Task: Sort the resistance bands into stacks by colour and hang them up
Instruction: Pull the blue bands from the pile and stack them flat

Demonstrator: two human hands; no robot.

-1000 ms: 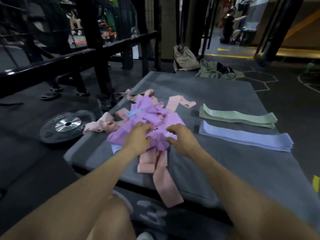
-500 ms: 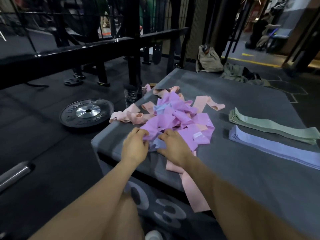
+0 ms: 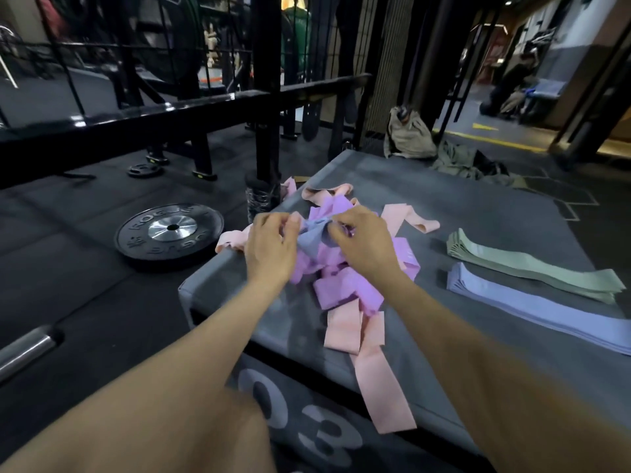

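Weight plate point(image 3: 169, 231) on floor, clear of me | left hand point(image 3: 270, 247) pinching blue band point(image 3: 313, 233), lifted over purple-pink pile point(image 3: 345, 285) to free it | right hand point(image 3: 365, 244) pinching its other end | pile tangles it | blue stack point(image 3: 532, 303) waits right, beside green stack point(image 3: 526, 264)

Both hands now sit raised above the tangled pile of bands point(image 3: 345, 278) on the grey mat point(image 3: 478, 213), no longer pressed into it. The left hand point(image 3: 269, 247) and right hand point(image 3: 365, 244) pinch a blue-grey band point(image 3: 312, 233) lifted clear of the pile between them.
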